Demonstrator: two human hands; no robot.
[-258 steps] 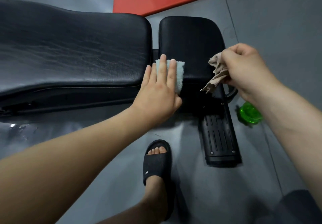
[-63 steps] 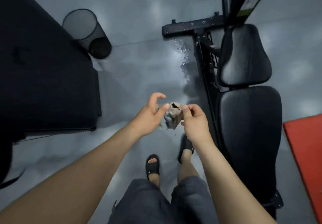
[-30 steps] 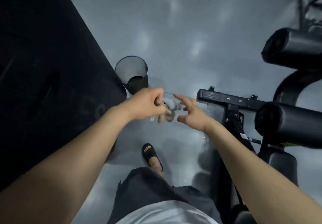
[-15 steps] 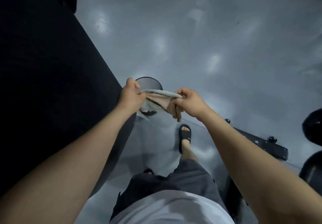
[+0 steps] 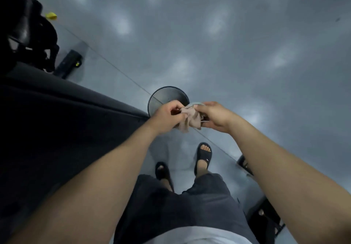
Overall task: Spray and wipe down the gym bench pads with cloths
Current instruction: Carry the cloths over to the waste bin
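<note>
Frame centre: left hand [image 5: 167,117] and right hand [image 5: 212,115] both pinch bunched tan cloth [image 5: 190,119], held in air between them. Pale green cloth edge [image 5: 197,103] shows at top of bundle. Black mesh bin [image 5: 165,99] just behind hands. Black pad [image 5: 57,122] fills left.

- I stood in what looked like a gym, on a smooth grey floor [image 5: 247,53] that was glossy enough to mirror the ceiling lights in soft patches.
- A broad black block [image 5: 57,129] with a rounded edge ran along my left.
- Beyond it stood a black exercise machine [image 5: 32,40] with a yellow tag [image 5: 51,15] and a steel foot [image 5: 69,66].
- More black metal framing [image 5: 266,219] sat low on my right.
- A round dark bin [image 5: 163,97] stood on the floor.
</note>
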